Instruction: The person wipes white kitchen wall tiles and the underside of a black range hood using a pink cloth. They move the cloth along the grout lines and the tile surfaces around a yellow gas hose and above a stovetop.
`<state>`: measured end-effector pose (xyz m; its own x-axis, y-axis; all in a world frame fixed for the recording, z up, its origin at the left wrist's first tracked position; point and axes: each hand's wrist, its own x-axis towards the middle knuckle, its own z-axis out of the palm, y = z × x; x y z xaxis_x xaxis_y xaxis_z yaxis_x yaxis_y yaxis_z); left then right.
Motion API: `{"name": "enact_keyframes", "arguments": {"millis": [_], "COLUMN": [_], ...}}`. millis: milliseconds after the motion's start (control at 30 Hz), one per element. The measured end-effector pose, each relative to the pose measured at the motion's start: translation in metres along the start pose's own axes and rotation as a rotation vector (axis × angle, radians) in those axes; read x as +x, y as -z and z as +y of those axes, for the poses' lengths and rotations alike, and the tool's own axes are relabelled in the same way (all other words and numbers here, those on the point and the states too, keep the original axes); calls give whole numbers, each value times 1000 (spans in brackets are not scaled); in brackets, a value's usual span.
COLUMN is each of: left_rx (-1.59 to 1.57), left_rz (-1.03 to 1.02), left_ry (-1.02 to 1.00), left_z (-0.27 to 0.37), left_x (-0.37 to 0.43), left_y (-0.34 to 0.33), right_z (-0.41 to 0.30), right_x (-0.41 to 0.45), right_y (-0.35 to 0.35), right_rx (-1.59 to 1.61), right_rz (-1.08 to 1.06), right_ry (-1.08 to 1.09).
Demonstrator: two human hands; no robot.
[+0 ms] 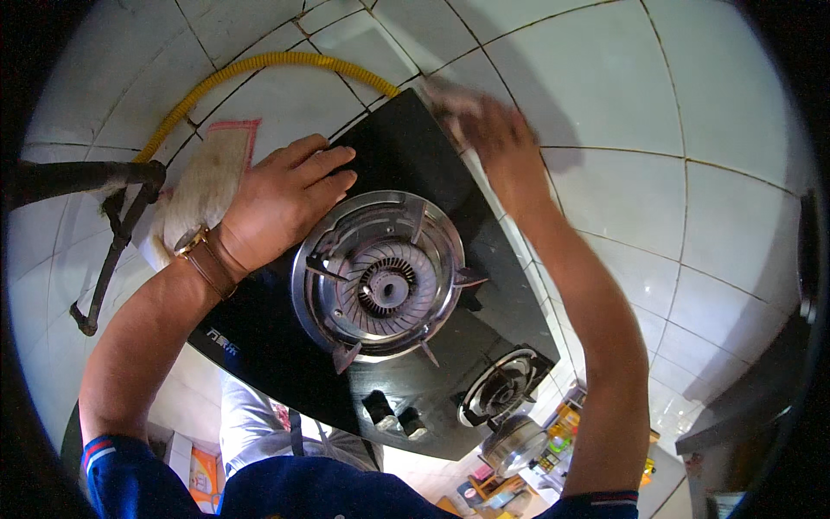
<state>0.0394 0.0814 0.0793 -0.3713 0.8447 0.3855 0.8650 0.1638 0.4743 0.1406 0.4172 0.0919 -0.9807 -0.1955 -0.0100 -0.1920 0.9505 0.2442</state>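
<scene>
My left hand (295, 188) lies over the left side of a black glass gas cooktop (259, 311), fingers slightly spread beside the large burner (389, 285). A watch with a brown strap is on that wrist. Behind the wrist, a beige cloth with pink edging (217, 162) rests against the white tile. At the cooktop's back edge, by the wall, motion blurs my right hand (499, 139). It grips a pale cloth (447, 104), also blurred, so its exact shape is unclear.
A yellow corrugated gas hose (279, 60) arcs behind the cooktop. A dark metal bracket (120, 227) juts in at left. Towards the right are a smaller burner (502, 389), a metal pot (515, 444) and several bottles (561, 428). Two control knobs (395, 415) sit near the front edge.
</scene>
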Motion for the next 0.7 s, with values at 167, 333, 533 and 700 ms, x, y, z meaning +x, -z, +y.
{"name": "enact_keyframes", "arguments": {"millis": [167,333,533,700], "left_rx": [-26,-15,-11,-13], "left_rz": [8,-23,-47,-67], "left_ry": [5,1,9,21], "left_z": [2,4,2,2], "left_x": [0,2,2,0], "left_y": [-2,2,1,3], "right_z": [1,-11,-6,-15], "right_x": [-76,55,78,57], "right_y": [-18,22,-39,-33], "right_rx": [-217,-277,79,458], "right_rz": [-396,137,-74,-189], "right_ry": [25,161,178,-50]}}
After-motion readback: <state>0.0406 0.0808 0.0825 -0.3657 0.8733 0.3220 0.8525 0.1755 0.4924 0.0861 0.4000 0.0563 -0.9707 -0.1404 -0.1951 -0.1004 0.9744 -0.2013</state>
